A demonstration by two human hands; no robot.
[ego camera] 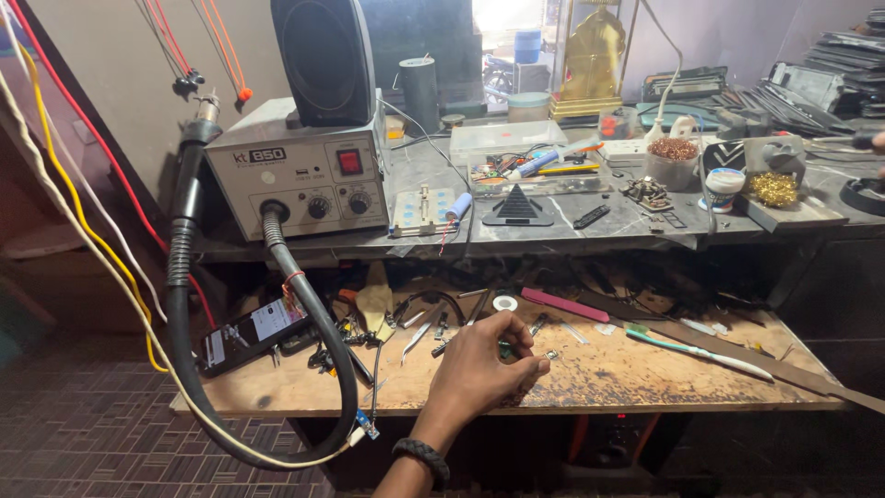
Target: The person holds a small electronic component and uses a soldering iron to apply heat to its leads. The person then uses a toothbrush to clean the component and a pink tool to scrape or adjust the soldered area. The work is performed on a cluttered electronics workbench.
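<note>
Green part (506,350) — pinched in fingers (516,334).

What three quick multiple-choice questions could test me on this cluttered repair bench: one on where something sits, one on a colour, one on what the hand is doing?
1. Where does the black speaker stand?
A. on the grey station box
B. on the floor
C. on the wooden board

2. What colour is the switch on the station box?
A. green
B. red
C. white

3. What is the hand doing?
A. lying flat and open
B. pinching a small part in its fingers
C. gripping the black hose

Answers: 1 A, the speaker rests on the box's top. 2 B, the switch shows red. 3 B, the fingers close on a tiny part above the wooden board; which hand it is cannot be told.
</note>
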